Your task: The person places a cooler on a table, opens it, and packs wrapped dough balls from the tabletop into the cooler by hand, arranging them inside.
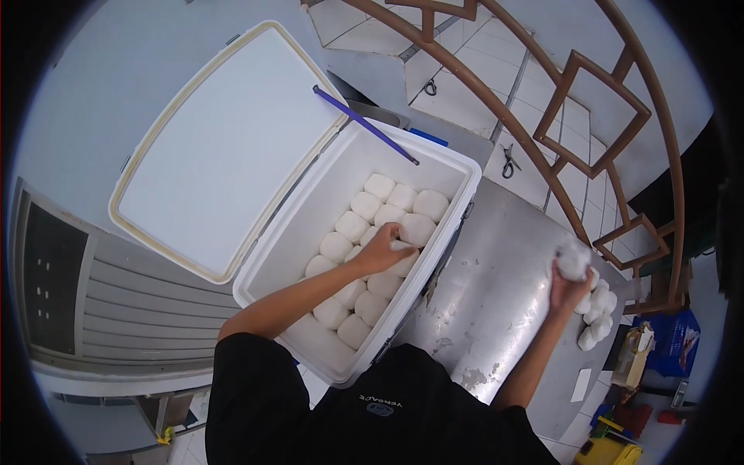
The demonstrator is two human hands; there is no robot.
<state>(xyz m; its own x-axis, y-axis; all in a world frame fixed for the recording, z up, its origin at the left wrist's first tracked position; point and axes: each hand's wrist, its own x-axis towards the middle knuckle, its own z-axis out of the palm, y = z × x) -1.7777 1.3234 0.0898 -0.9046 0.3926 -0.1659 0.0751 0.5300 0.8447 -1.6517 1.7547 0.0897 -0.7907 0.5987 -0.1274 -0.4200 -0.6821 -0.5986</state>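
Observation:
Inside the large white cooler box (267, 298), several smooth white balls (380, 186) that look like dough lie packed in rows. My left hand (380, 252) reaches over them, thumb and fingers curled on a white ball (402, 263) near the box's right wall. My palm hides part of the balls below it. Off to the right, above the metal table (480, 271), my right hand (570, 291) grips another white ball (574, 261), slightly blurred. Just beyond that hand is a pile of white balls (597, 310) at the table's edge.
The cooler's lid (225, 147) is swung back to the left, with a purple strap (364, 124) running to the box. Brown metal railing (496, 101) curves behind the table. Scissors (509, 163) lie on white tiles. A blue crate (673, 345) stands at the far right.

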